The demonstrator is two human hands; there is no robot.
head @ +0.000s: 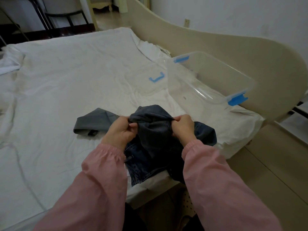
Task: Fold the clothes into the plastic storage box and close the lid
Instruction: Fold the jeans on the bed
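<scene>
A dark grey garment (153, 127) is bunched up over the near edge of the bed; my left hand (121, 130) and my right hand (182, 126) each pinch its upper edge. One grey part of it trails left across the sheet. Under it lies a blue denim garment (205, 134), partly hidden by my arms. The clear plastic storage box (210, 80) with blue clips stands open at the right, beside the headboard. Its clear lid (146, 84) with a blue handle lies flat on the sheet left of the box.
The bed is covered by a wrinkled white sheet (66, 80). A cream curved headboard (233, 52) runs along the right side. White bedding is bunched at the far left edge. Dark chair legs stand beyond the bed.
</scene>
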